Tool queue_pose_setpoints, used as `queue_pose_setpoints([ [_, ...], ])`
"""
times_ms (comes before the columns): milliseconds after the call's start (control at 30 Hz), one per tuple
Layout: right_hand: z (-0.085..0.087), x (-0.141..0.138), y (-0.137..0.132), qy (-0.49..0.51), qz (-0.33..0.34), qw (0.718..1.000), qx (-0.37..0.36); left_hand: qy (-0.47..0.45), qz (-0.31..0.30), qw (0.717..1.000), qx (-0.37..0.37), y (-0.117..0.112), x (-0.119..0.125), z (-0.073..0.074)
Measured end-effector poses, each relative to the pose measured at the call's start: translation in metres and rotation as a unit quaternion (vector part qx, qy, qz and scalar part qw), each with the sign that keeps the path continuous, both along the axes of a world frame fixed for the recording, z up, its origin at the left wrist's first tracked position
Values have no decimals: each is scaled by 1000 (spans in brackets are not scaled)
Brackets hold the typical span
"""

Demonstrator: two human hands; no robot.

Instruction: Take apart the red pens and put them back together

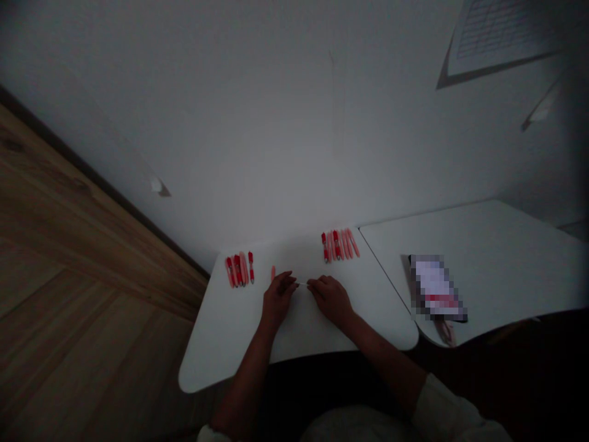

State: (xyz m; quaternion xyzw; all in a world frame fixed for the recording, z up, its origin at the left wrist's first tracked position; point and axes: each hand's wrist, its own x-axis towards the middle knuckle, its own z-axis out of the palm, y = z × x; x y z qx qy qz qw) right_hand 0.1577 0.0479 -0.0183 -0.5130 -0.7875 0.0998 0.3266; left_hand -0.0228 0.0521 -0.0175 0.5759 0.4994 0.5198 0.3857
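Over the white bench (304,331), I see the left hand (278,293) and right hand (332,296) pinching a thin white piece (302,283), right of the pink piece (273,271); a loose pinch could drop it. Pens (337,244) flank the pink piece; a left-hand nudge could roll it.

The light is dim and greyish, brightest midway across the wall (280,153) and sinking to near black at the lower right. A blurred dark patch clouds the right edge. The posted sheet (499,34) throws a shadow along its left and lower sides. Wide-angle distortion stretches the margins; the pens (339,245) look soft, and coarse pixel blocks mask a flat device (437,288).
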Motion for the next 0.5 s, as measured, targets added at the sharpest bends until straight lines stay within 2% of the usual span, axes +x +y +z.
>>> queue_pose_setpoints([
  [133, -1, 0, 1, 29, 0, 1000, -3, 17, 11, 1000, -6, -2, 2, 4],
  [167, -2, 0, 1, 44, -3, 999, -2, 32, 31, 999, -3, -2, 2, 6],
  [233, -4, 1, 2, 85, -17, 996, 2, 76, 116, 990, 15, -3, 0, 9],
  [300, -5, 2, 3, 125, -33, 992, 5, 132, 230, 963, 45, -2, -5, 11],
  [367, -5, 4, 4, 148, -40, 988, 7, 190, 299, 933, 68, 0, -10, 11],
  [500, -4, 4, 4, 160, -34, 986, 11, 302, 301, 901, 78, 7, -18, 4],
])
